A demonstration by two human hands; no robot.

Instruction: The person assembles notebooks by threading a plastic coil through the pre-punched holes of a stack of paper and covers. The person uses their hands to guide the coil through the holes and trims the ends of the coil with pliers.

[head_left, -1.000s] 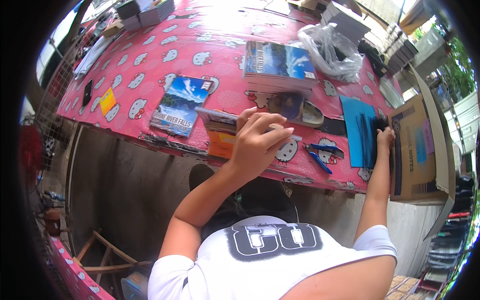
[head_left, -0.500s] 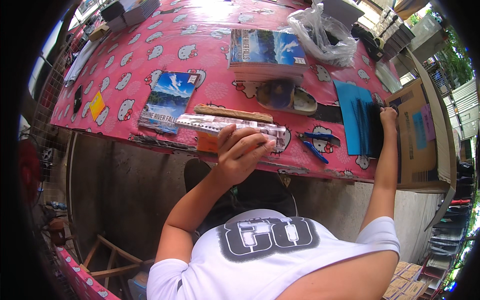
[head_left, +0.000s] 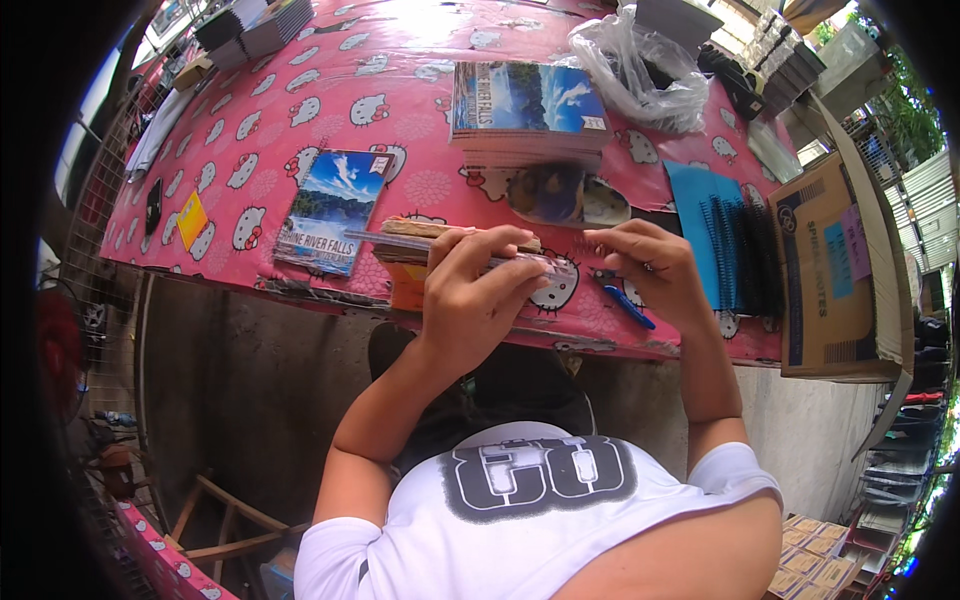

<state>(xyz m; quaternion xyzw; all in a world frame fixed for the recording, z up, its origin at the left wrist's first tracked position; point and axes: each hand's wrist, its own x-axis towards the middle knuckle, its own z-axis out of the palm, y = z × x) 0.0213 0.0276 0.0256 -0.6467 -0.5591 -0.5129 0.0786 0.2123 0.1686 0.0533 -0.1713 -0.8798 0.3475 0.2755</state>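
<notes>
Left hand (head_left: pixel 478 290): fingers clamped over a thin booklet (head_left: pixel 470 252), held edge-on above the near edge of the desk (head_left: pixel 300 110). Right hand (head_left: pixel 650 272): fingers curled on the booklet's right end. Blue pen (head_left: pixel 628 306), blue sheets (head_left: pixel 700 225), book stack (head_left: pixel 525 105) beyond.

A single notebook (head_left: pixel 333 209) lies left of the notebook stack (head_left: pixel 528 108); spiral coils (head_left: pixel 745 245) lie right, on the table (head_left: pixel 300 90).

Outdoor bookbinding stall, pink table (head_left: pixel 300 130), notebook stacks (head_left: pixel 525 105), spiral bindings (head_left: pixel 745 250)
</notes>
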